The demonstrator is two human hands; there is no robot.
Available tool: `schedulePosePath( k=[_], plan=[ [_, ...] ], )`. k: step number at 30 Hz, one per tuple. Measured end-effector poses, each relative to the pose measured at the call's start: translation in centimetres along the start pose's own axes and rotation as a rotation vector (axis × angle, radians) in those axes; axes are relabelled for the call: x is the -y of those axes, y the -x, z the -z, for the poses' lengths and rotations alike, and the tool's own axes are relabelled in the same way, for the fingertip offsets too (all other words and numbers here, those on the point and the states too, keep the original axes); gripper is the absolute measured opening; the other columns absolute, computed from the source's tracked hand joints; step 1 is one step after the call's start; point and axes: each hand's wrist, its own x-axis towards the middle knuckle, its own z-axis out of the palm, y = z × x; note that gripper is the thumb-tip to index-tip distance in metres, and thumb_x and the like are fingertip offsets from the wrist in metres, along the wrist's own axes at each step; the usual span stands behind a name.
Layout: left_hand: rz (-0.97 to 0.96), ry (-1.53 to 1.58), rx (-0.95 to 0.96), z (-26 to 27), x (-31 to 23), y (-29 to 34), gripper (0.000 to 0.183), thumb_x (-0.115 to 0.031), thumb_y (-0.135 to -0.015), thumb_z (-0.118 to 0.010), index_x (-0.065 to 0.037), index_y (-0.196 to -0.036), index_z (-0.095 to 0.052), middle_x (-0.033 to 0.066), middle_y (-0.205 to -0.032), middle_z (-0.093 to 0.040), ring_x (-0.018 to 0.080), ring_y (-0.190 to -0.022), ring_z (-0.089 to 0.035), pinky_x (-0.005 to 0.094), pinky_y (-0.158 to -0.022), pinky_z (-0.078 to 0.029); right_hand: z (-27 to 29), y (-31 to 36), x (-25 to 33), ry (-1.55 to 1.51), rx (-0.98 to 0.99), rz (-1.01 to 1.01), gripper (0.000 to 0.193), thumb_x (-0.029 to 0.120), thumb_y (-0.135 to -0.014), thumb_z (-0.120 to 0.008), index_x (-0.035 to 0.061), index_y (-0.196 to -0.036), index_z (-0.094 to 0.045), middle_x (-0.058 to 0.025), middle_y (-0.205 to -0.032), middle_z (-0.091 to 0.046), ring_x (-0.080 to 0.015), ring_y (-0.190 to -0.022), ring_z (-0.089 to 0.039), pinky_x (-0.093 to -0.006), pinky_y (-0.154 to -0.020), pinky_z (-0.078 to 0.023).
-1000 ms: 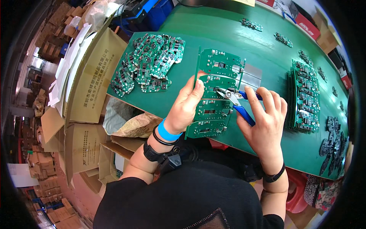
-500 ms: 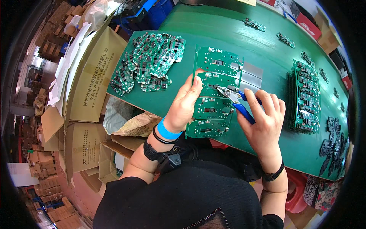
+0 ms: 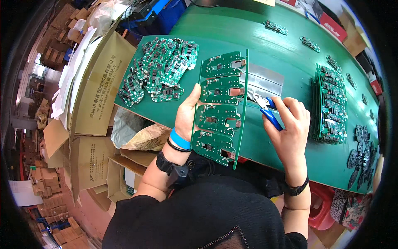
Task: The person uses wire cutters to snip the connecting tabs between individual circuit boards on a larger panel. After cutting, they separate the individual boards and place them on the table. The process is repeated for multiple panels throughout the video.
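panel (image 3: 218, 110) w/ 4 pcbs (image 3: 215, 92) gripped in l hand (image 3: 186, 117), 1 cutter (image 3: 268, 115) gripped in r hand (image 3: 292, 132).

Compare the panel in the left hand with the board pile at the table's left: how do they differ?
The panel is held up by the left hand; the board pile lies on the green table. The panel's four boards line up in a row, joined by a rail; the board pile's overlap at mixed angles. Both are green circuit boards bearing dark parts.

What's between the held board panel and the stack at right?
Head view: right hand gripping blue-handled cutters, plus a grey plate on the green table.
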Motion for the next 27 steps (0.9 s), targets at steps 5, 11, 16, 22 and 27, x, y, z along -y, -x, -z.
schedulePosePath(
  k=[5, 11, 16, 22, 27],
  plan=[
    [0.007, -0.004, 0.015, 0.4, -0.1, -0.2, 0.069, -0.05, -0.097, -0.025, 0.0, -0.143, -0.02, 0.025, -0.144, -0.029, 0.0361, -0.107, -0.058, 0.0487, -0.083, -0.054, -0.4, 0.3, -0.1, 0.05, -0.003, 0.011, 0.044, 0.021, -0.066, -0.073, 0.0079, -0.107, -0.063, -0.0073, -0.094, -0.055, -0.0246, -0.087, -0.053, -0.037, -0.075, -0.038],
    [-0.089, -0.335, -0.176, -1.0, -0.6, -0.9, 0.06, -0.047, -0.099, -0.025, -0.004, -0.139, -0.03, 0.0195, -0.134, -0.044, 0.0326, -0.111, -0.056, 0.0479, -0.089, -0.05, 0.5, 0.6, -0.9, -0.046, -0.111, -0.065, 0.048, 0.015, -0.065, -0.073, 0.0057, -0.111, -0.062, -0.0121, -0.102, -0.055, -0.0296, -0.095, -0.052, -0.039, -0.083, -0.04],
    [-0.273, -0.675, -0.294, -2.1, -0.4, -1.4, 0.042, -0.034, -0.102, -0.03, -0.006, -0.131, -0.039, 0.0102, -0.119, -0.055, 0.0205, -0.101, -0.06, 0.0341, -0.083, -0.054, 2.1, 0.5, 0.4, -0.117, 0.088, 0.042, 0.051, 0.011, -0.061, -0.07, 0.0039, -0.111, -0.062, -0.0125, -0.104, -0.055, -0.0294, -0.097, -0.052, -0.0386, -0.089, -0.039],
    [-0.371, -0.843, -0.279, -2.1, 0.0, -1.8, 0.042, -0.032, -0.102, -0.032, -0.006, -0.134, -0.038, 0.01, -0.123, -0.053, 0.0185, -0.108, -0.055, 0.0332, -0.091, -0.048, 1.1, 0.2, 2.0, 0.016, 0.13, 0.133, 0.054, 0.018, -0.061, -0.072, 0.0083, -0.113, -0.06, -0.0095, -0.104, -0.053, -0.0279, -0.098, -0.05, -0.0413, -0.088, -0.035],
    [-0.392, -0.812, -0.274, -2.7, 0.2, -1.6, 0.039, -0.028, -0.102, -0.036, -0.003, -0.13, -0.042, 0.0072, -0.119, -0.054, 0.0132, -0.109, -0.051, 0.0273, -0.093, -0.042, 1.2, 0.2, 2.1, 0.028, 0.154, 0.133, 0.056, 0.016, -0.061, -0.071, 0.0082, -0.115, -0.06, -0.0094, -0.105, -0.052, -0.0285, -0.098, -0.05, -0.0413, -0.089, -0.035]
  ],
)
